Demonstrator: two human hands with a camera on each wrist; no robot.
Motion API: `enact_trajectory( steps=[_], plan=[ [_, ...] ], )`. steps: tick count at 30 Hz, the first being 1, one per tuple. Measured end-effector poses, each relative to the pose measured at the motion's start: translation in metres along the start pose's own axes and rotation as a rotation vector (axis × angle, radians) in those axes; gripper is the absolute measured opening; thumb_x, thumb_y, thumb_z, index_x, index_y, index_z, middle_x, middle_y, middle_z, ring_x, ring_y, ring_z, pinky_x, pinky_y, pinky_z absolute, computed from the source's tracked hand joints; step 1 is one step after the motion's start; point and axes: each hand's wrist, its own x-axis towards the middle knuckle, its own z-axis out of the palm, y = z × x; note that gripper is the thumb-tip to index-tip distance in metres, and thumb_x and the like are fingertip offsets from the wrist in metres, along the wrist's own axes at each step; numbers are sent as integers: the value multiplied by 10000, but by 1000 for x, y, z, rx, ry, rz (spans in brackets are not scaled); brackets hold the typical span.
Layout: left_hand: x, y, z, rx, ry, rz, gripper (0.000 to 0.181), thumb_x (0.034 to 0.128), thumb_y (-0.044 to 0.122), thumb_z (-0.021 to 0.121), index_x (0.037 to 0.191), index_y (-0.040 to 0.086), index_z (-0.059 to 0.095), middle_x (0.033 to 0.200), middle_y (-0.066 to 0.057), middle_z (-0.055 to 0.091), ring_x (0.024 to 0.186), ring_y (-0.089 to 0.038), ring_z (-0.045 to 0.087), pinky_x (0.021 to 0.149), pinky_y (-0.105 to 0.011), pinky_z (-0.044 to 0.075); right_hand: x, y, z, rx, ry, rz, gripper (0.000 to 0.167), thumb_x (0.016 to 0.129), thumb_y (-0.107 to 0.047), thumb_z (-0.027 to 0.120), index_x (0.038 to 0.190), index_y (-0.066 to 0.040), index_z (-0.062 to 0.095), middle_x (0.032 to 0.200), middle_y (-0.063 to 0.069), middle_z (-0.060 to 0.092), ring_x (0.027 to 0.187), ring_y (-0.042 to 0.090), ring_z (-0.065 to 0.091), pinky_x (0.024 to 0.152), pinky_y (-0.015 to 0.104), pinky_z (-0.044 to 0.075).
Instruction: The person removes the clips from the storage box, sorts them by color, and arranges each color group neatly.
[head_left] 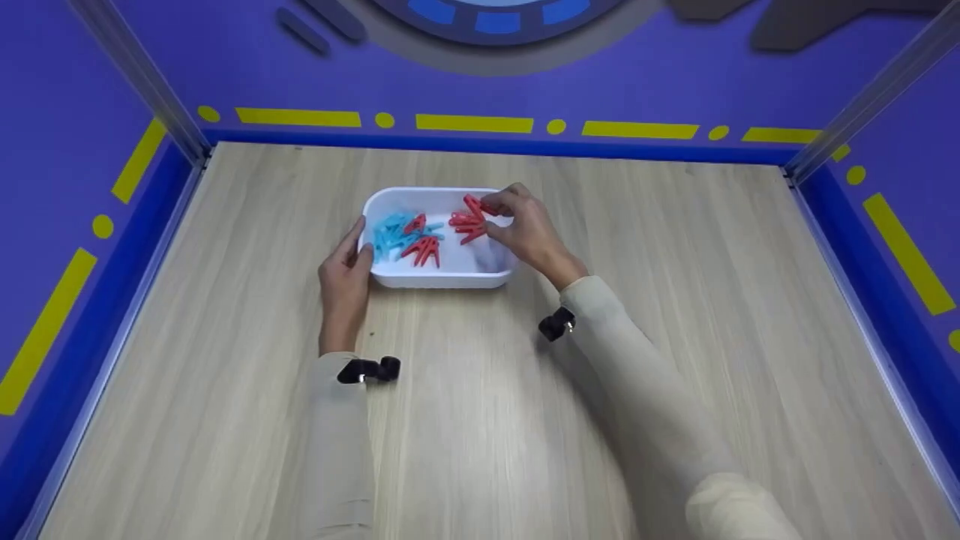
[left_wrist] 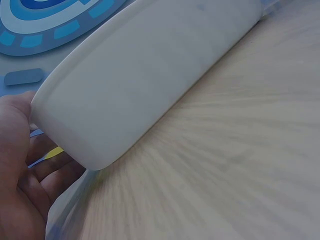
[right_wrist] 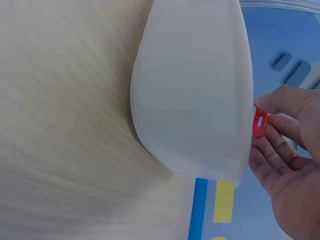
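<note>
A white plastic tub [head_left: 442, 281] stands on the table with small plastic clothespins in it. My left hand [head_left: 345, 274] grips the tub's left end, thumb at the rim and fingers against the outer wall [left_wrist: 115, 85]. Over the tub's right part, my right hand [head_left: 531, 229] pinches a red clothespin [right_wrist: 258, 132] between thumb and fingers. Other red clothespins [head_left: 466, 222] are bunched just beside those fingertips; how they touch is unclear. On the left, light-blue clothespins [head_left: 388, 234] lie in a heap, with a few red clothespins [head_left: 426, 250] on and beside it.
The pale wood-grain table [head_left: 465, 420] spreads around the tub. Blue-purple panels with yellow marks [head_left: 474, 123] rise at the back and both sides, joined by metal corner posts [head_left: 142, 67]. Each sleeve carries a small black camera [head_left: 557, 324].
</note>
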Motion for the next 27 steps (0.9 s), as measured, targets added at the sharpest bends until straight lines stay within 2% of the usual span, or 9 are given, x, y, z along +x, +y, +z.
enact_trajectory(
  steps=[9, 17, 27],
  plan=[
    [1, 1, 1, 11, 2, -6, 474, 1104, 182, 573, 1575, 207, 531, 1651, -28, 453, 1519, -52, 352, 1220, -240, 318, -5, 7, -21, -14, 68, 3, 330, 945, -16, 794, 1266, 25, 730, 1174, 159, 637, 1084, 282, 643, 1040, 352, 550],
    [0, 2, 1, 39, 4, -10, 476, 1110, 189, 565, 1584, 214, 518, 1650, 3, 452, 1513, -42, 360, 1212, -247, 338, -8, 16, -33, -23, 130, 54, 338, 951, -26, 794, 1275, 26, 714, 1216, 152, 635, 1107, 265, 641, 1051, 337, 534],
    [-2, 4, 1, 27, -1, -15, 476, 1108, 202, 570, 1582, 215, 526, 1637, 53, 464, 1514, -50, 366, 1210, -248, 340, -15, 31, -44, 2, 215, 130, 348, 963, -44, 788, 1294, 17, 702, 1253, 153, 623, 1120, 266, 639, 1058, 363, 532]
  ],
)
